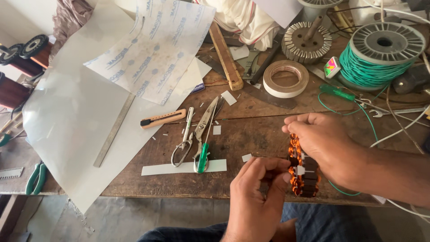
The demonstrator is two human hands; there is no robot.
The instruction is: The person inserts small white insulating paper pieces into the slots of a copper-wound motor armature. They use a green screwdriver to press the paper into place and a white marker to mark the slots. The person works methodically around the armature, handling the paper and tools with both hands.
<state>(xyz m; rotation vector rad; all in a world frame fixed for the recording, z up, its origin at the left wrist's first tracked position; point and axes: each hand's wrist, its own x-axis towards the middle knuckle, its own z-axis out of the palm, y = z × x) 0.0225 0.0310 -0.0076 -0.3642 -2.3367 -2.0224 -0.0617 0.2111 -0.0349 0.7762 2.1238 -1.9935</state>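
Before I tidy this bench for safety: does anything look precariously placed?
Yes. The large white sheet hangs well past the wooden table edge, with a steel ruler lying on it. Both hands, left hand and right hand, grip the copper-wound stator.

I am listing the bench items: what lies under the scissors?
Under the scissors, a white paper strip lies beneath the handles, and bare wooden table beneath the blades. Anything directly beneath the metal stays covered.

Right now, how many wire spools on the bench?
1: the spool of green wire at the far right corner, behind the right hand. Dark reels at the left edge stand off the bench; more may be out of frame.
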